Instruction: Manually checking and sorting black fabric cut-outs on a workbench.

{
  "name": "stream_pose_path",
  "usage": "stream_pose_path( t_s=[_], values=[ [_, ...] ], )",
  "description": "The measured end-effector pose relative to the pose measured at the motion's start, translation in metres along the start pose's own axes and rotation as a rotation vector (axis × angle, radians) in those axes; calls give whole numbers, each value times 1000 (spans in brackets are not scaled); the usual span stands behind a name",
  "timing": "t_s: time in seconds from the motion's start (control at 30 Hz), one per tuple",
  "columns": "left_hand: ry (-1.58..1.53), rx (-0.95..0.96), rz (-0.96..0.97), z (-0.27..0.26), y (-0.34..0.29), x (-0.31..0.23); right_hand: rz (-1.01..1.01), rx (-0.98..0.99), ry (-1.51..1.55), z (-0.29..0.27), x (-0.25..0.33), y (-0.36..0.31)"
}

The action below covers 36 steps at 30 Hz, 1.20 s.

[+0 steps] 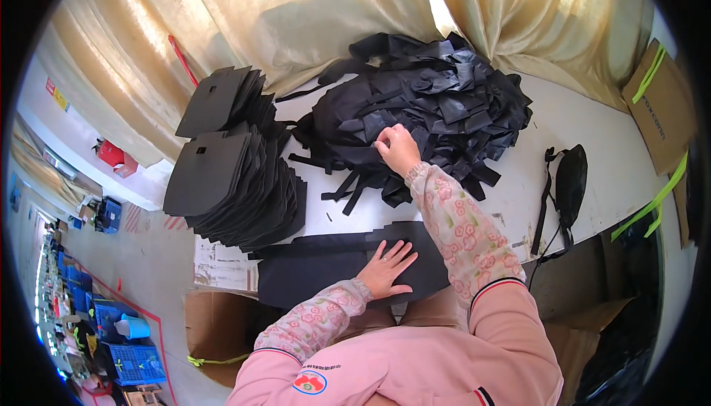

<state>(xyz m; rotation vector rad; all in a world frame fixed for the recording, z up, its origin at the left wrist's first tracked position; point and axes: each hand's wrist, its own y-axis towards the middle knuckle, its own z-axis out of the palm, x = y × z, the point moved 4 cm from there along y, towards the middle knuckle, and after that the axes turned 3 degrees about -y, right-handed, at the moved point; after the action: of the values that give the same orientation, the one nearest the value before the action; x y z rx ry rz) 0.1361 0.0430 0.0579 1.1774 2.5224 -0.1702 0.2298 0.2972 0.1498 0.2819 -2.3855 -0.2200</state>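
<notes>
My left hand (386,269) lies flat with fingers spread on a black sheet piece (292,273) at the table's near edge, over my lap. A darker folded strip runs along the far side of that piece. My right hand (400,148) is at the front of a big heap of black fabric pieces and straps (452,102), its fingers curled together. What they pinch, if anything, I cannot make out against the black. Left of the heap stand two stacks of black panels: a nearer one (207,176) and a farther one (215,102), their top panels showing a small slot.
The white table (600,184) carries a black pouch with straps (569,184) at the right. Yellowish curtains (333,6) hang behind. Cardboard boxes stand below left (215,324) and at the right edge (655,110). Blue crates (137,361) sit on the floor, far left.
</notes>
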Motion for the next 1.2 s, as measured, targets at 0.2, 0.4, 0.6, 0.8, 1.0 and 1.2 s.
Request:
stream_pose_path(
  t_s=[0.2, 0.4, 0.6, 0.8, 1.0, 1.2],
  values=[
    [-10, 4, 18, 1, 5, -2, -83, -121, -87, 25, -6, 4],
    [-24, -30, 14, 4, 0, 0, -355, -240, 232, -36, 46, -3],
    [-341, -269, -50, -33, -1, 3, -540, -319, 482, -160, 125, -49],
    [-884, -1020, -59, -173, 11, -11, -563, -175, 488, -164, 151, -99],
    [-991, -1081, 37, -215, 12, 13, -558, 220, 700, -130, 155, -156],
    [-821, -991, -9, -244, -12, 2, -628, -478, 307, -186, 171, -162]
  ],
)
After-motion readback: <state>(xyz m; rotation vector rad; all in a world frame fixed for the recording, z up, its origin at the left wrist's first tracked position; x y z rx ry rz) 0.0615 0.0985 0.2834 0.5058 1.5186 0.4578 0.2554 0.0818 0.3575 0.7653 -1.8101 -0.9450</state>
